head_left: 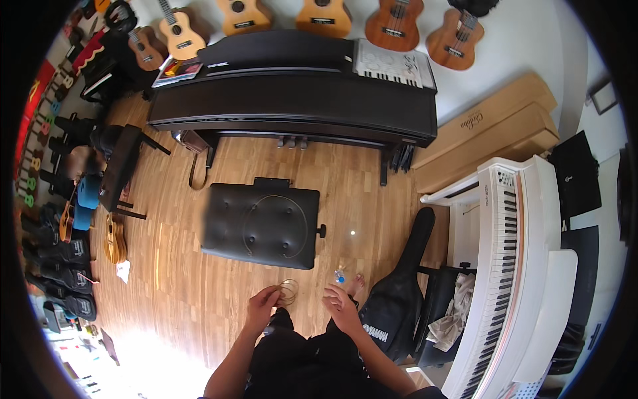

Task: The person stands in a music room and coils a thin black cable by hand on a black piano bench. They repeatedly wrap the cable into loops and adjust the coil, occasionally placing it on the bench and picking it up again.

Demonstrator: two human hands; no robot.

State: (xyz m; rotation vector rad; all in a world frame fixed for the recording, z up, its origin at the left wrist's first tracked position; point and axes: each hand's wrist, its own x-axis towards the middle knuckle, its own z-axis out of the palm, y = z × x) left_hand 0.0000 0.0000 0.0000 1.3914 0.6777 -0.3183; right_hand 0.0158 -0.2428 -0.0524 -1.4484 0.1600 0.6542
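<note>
My left hand [263,307] is closed on a thin, gold-coloured coiled guitar string [288,290], whose loops stick out to the right of the fingers. My right hand [340,308] is held a little way to the right, palm inward, fingers loosely apart, with nothing visible in it. Ahead of both hands stands a black padded bench [262,223]. Across its tufted seat lies another thin string [247,211] in one wide loop. Beyond my right hand, on the floor, is a small clear plastic bottle with a blue cap [340,278].
A dark digital piano [292,100] stands behind the bench, below ukuleles [322,16] on the wall. To the right are a black guitar bag [392,302], a white piano [508,266] and long cardboard boxes [492,126]. At left, a guitar [115,239] stands near a dark bench [121,166].
</note>
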